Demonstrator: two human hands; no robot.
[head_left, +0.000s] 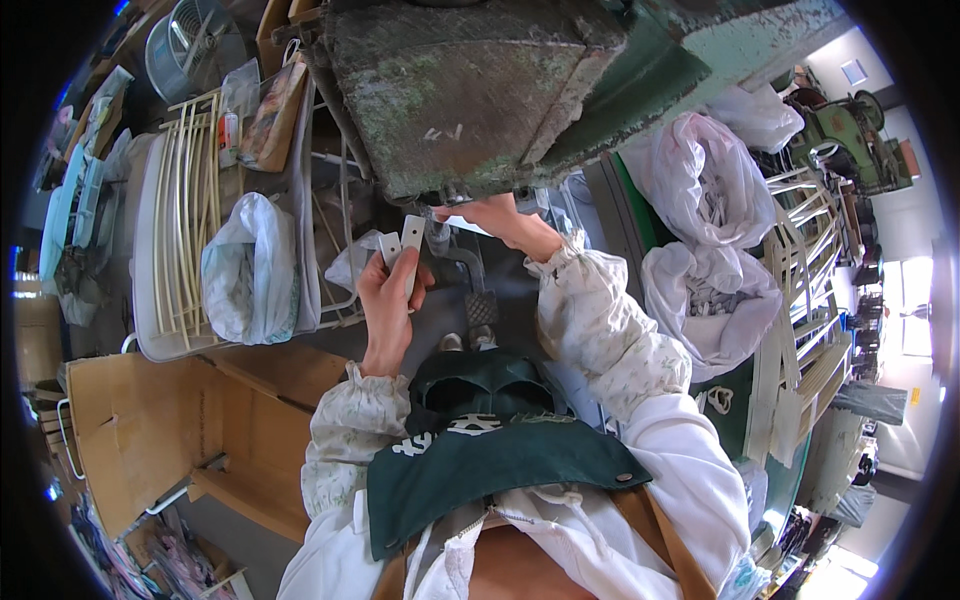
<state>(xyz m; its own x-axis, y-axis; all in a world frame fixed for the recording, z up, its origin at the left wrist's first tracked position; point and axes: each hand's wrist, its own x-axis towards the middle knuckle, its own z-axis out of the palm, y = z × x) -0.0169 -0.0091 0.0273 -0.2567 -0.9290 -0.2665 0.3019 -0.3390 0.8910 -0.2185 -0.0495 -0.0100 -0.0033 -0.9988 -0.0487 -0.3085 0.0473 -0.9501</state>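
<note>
My left hand point(384, 305) is closed around two flat white strips point(411, 240) with small holes near their ends. They stick up past the thumb, slightly fanned apart. To the right, my right hand point(505, 222) reaches in under the front edge of a large worn green machine point(470, 110). Its fingers are bent and pointed left, close to the machine's underside. The fingertips are partly hidden, so what they pinch cannot be made out. A metal foot pedal point(481, 307) on a curved arm hangs below, between my hands.
An open cardboard box point(150, 430) stands at left. Beyond it, a table holds long cream strips point(185, 220) and a white plastic bag point(250, 270). At right sit two white sacks point(708, 185) of small pieces, beside a rack of pale strips point(800, 270). A fan point(195, 45) is far left.
</note>
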